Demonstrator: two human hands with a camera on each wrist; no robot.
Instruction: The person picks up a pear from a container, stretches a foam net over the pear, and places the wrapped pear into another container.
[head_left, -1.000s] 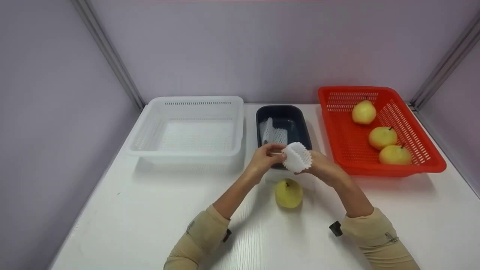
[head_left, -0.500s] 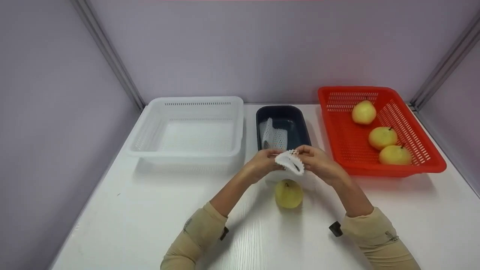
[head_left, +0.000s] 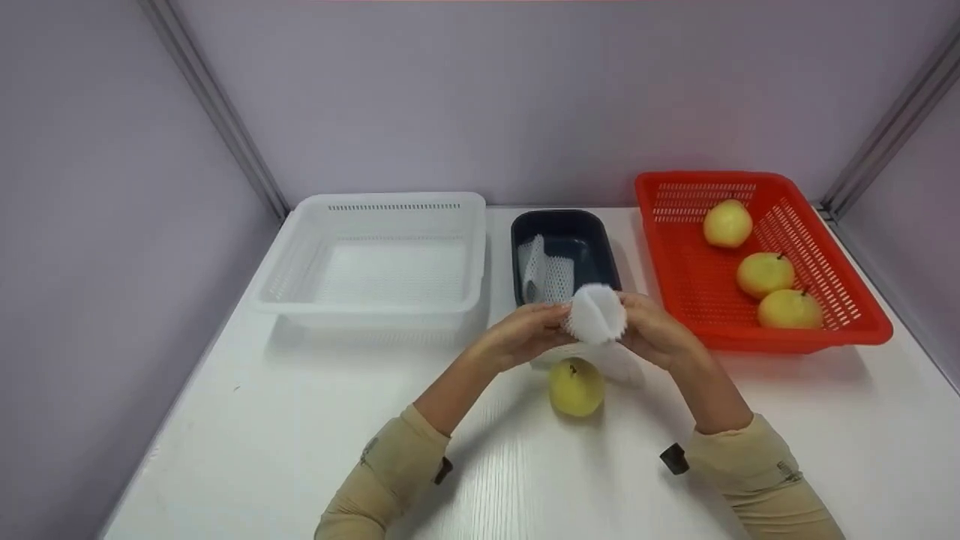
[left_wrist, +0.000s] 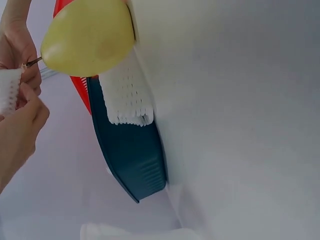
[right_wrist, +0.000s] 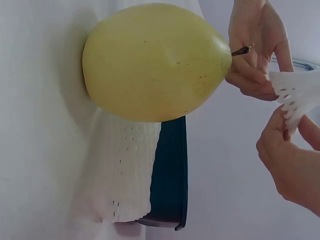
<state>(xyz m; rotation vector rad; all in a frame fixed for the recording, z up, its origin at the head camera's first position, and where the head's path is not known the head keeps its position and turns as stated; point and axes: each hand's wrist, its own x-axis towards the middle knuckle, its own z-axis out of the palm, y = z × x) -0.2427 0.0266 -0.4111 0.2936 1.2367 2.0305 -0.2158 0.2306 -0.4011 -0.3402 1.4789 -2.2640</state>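
Both hands hold up a white foam net sleeve between them, raised above the table. My left hand pinches its left edge with fingertips and thumb, while my right hand grips the other side. From the right wrist view, thumb and fingers of each hand pinch the toothed rim of the sleeve. Just below the hands a yellow pear stands upright on the table, stem up, untouched. Behind that pear another foam net lies flat on the table, partly hidden by the pear and hands in the head view.
A dark blue bin behind the hands holds more foam netting. To the left stands a white basket. On the right, a red basket contains three pears. Walls enclose the white table at the back and sides.
The foam sleeve has turned in the hands: its opening dipped toward the table half a second ago and now faces up toward the head camera. The pears have stayed in place.
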